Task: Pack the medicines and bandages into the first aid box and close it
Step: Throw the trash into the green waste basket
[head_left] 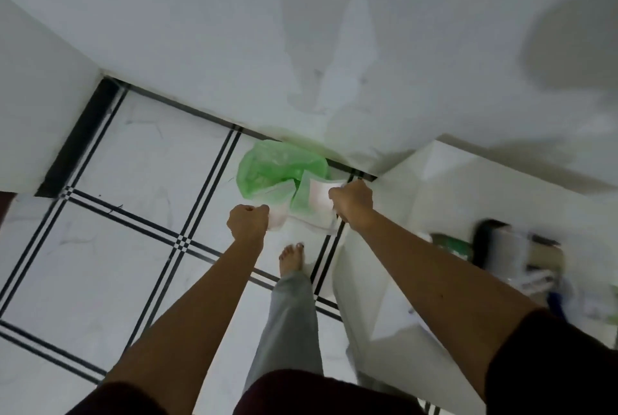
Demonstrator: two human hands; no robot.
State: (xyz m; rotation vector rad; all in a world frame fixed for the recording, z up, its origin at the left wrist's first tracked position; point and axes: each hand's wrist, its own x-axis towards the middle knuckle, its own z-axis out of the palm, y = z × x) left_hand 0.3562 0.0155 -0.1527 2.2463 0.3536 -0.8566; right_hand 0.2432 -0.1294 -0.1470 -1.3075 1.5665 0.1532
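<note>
I am standing and looking down at a tiled floor. My left hand (248, 220) is closed on the left edge of a white, see-through bag or wrapper (317, 210). My right hand (352, 200) is closed on its right edge, so the wrapper hangs stretched between both fists. Right behind it, on the floor by the wall, sits a bin lined with a green plastic bag (277, 167). What the wrapper holds is too blurred to tell. No first aid box can be made out.
A white table (418, 214) stands at the right with blurred items on it, among them a dark object (491, 240) and a green packet (451, 244). My bare foot (291, 259) is on the white floor with black lines (180, 240). White walls (301, 47) rise ahead.
</note>
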